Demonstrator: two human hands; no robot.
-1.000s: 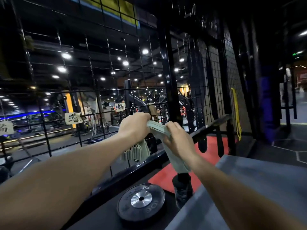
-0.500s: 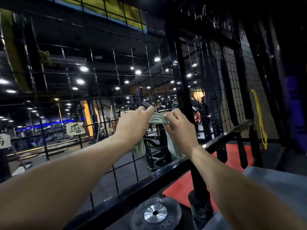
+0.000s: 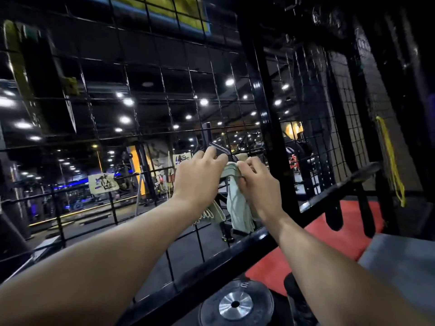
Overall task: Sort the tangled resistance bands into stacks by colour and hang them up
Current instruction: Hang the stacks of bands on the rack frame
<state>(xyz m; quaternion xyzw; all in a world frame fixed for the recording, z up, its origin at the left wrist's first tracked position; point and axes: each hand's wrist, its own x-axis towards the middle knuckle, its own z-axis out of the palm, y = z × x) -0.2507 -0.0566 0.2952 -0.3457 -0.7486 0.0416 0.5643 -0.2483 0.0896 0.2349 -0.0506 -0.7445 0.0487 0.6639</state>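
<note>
Raised letters on the weight plate (image 3: 236, 302) are perhaps unreadable.

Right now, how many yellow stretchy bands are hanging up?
1. One yellow resistance band hangs on the dark mesh wall at far right. The bunch in the hands is pale green. Others may be hidden in the dark.

Entry, person: we recorded two bare forearms, sleeveless as far as the lower edge of the view. We found no glove, watch, ring or band on the left hand (image 3: 199, 178) or the right hand (image 3: 257, 184).
</note>
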